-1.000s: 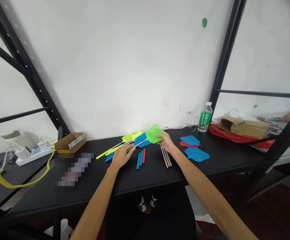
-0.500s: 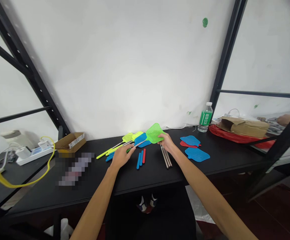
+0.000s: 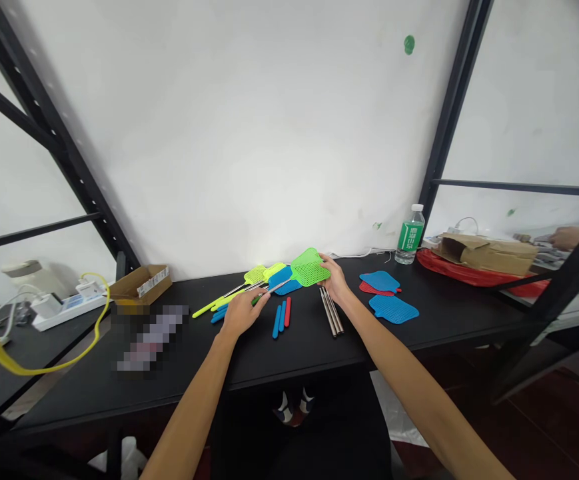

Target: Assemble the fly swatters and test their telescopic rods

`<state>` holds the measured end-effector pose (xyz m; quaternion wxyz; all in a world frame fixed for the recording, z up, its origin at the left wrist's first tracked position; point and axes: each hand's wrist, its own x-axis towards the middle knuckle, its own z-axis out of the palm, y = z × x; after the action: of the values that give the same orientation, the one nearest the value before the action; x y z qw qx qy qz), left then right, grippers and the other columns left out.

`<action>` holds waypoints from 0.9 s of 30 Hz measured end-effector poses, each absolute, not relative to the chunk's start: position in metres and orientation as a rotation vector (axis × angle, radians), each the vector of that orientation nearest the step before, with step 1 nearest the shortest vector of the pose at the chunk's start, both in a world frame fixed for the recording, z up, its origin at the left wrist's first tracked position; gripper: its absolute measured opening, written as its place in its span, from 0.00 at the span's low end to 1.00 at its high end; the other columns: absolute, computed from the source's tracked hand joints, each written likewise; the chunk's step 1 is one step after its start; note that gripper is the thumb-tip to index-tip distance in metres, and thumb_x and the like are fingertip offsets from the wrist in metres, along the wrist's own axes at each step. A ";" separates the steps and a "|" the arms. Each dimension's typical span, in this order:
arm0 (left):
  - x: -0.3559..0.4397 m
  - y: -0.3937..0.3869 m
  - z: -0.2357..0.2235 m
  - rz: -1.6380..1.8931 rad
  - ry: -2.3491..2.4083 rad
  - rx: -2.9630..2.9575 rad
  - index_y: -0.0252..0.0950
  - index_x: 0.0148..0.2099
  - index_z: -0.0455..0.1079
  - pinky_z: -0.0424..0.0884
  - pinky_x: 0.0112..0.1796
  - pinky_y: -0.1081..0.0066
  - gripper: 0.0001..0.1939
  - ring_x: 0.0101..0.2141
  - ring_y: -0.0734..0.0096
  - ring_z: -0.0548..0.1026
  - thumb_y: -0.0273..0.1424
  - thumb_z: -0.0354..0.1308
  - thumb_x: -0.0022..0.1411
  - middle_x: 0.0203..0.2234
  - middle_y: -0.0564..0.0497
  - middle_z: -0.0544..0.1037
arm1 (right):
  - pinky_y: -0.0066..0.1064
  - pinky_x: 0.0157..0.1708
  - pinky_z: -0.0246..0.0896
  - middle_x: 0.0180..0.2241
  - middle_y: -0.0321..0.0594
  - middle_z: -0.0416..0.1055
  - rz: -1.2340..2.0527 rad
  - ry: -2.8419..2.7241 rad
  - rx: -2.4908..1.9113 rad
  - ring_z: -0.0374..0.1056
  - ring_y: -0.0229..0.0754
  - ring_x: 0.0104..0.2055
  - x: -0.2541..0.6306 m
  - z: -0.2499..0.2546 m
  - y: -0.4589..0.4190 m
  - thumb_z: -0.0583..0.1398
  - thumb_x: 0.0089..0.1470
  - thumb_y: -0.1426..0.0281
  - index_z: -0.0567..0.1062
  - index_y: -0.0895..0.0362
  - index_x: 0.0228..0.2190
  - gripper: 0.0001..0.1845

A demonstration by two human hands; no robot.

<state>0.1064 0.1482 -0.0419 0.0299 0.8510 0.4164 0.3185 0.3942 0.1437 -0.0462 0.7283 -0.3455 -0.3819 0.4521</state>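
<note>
A green fly swatter [image 3: 311,268] with a perforated head and a metal rod is held between my two hands above the table. My left hand [image 3: 242,311] is closed around its green handle end. At the right edge of the swatter's head, my right hand [image 3: 335,279] grips with thumb and fingers. Below and between the hands lie blue handles [image 3: 277,321] and a red handle [image 3: 288,312]. Several metal rods [image 3: 331,312] lie side by side under my right hand. Behind my left hand rest finished-looking swatters with yellow handles [image 3: 210,307] and a blue head [image 3: 285,280].
Loose blue swatter heads [image 3: 394,309] and a red one [image 3: 372,289] lie to the right. A water bottle [image 3: 410,235] stands against the wall. An open cardboard box [image 3: 142,287] and a power strip [image 3: 72,309] are at left. Another person's hand [image 3: 568,238] shows far right.
My right hand has shifted its fingers to the upper right edge of the green swatter head, which has tilted slightly. My left hand stays on the handle.
</note>
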 end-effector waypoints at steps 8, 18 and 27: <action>0.106 0.149 -0.044 0.988 1.311 2.620 0.42 0.49 0.75 0.71 0.41 0.67 0.25 0.44 0.58 0.77 0.50 0.44 0.67 0.44 0.49 0.81 | 0.24 0.18 0.57 0.32 0.37 0.73 0.870 -0.824 -0.864 0.66 0.39 0.28 0.395 -0.047 0.146 0.62 0.42 0.61 0.77 0.53 0.43 0.24; 0.106 0.147 -0.041 0.981 1.333 2.625 0.42 0.49 0.75 0.70 0.39 0.67 0.24 0.42 0.59 0.77 0.49 0.44 0.68 0.43 0.51 0.81 | 0.25 0.18 0.56 0.28 0.36 0.72 0.808 -0.772 -0.906 0.64 0.38 0.26 0.397 -0.043 0.141 0.61 0.41 0.61 0.78 0.56 0.33 0.16; 0.106 0.148 -0.043 0.962 1.333 2.638 0.42 0.48 0.75 0.69 0.39 0.68 0.24 0.40 0.62 0.78 0.49 0.44 0.68 0.42 0.51 0.81 | 0.25 0.19 0.56 0.30 0.35 0.73 0.777 -0.827 -0.900 0.65 0.39 0.28 0.397 -0.046 0.141 0.61 0.42 0.62 0.79 0.54 0.33 0.15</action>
<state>0.1056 0.1484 -0.0430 0.0167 0.8486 0.4289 0.3094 0.3967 0.1408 -0.0462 0.7489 -0.4119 -0.3783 0.3555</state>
